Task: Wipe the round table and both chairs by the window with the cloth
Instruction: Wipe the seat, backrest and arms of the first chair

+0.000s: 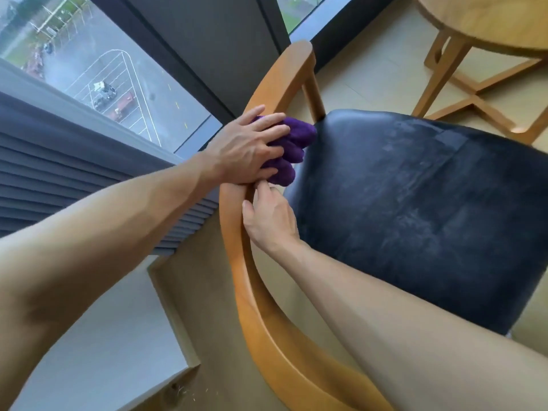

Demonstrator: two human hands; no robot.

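A wooden chair with a curved armrest rail (237, 262) and a black padded seat (415, 203) fills the middle of the view. A bunched purple cloth (292, 146) lies on the rail where it meets the seat's edge. My left hand (249, 146) presses flat on the cloth with spread, nearly straight fingers. Just below it, my right hand (269, 221) holds the rail from the seat side, thumb on the wood and fingertips up by the cloth's lower edge. The round wooden table (486, 28) stands at the top right, with only part of its top and legs showing.
A tall window (118, 72) with a dark frame runs along the left, with a slatted grille (74, 179) below it. The table's crossed leg base (474, 93) sits on the beige floor just beyond the chair seat. A white ledge (112, 351) lies at the lower left.
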